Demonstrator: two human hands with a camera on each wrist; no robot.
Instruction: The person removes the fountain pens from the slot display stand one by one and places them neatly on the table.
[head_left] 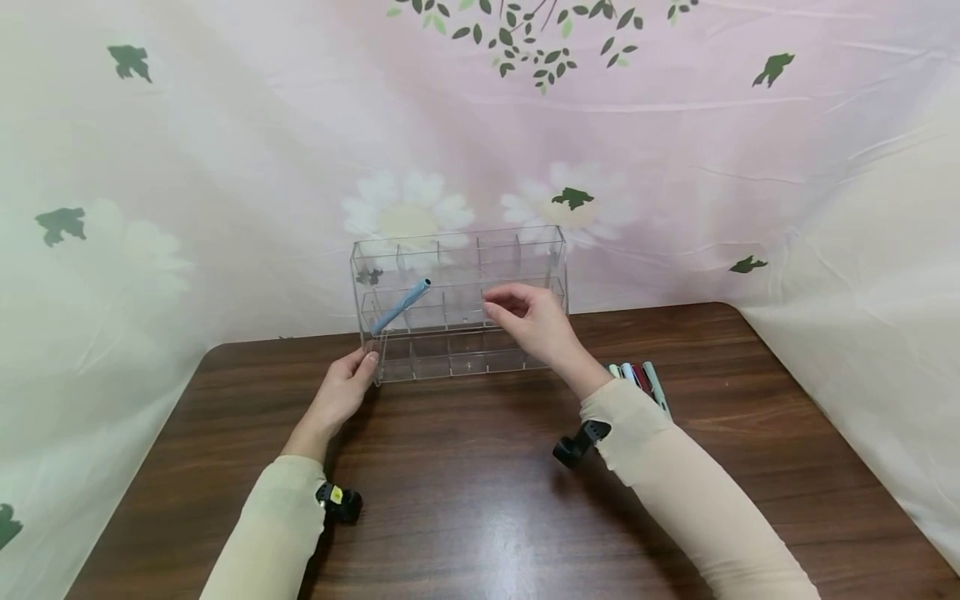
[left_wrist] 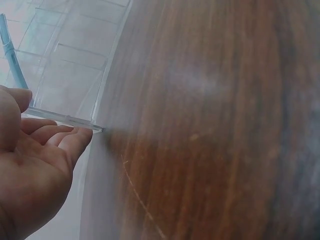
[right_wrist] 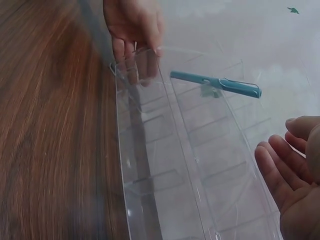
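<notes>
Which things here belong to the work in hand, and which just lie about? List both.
In hand:
clear organizer, steadied at its corner by the left hand
blue pen standing in it
right hand, open, holding nothing

Lying about:
pens on the table
floral backdrop

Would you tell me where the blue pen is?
The blue pen leans in the clear organizer's left side, just above the left hand.
</notes>
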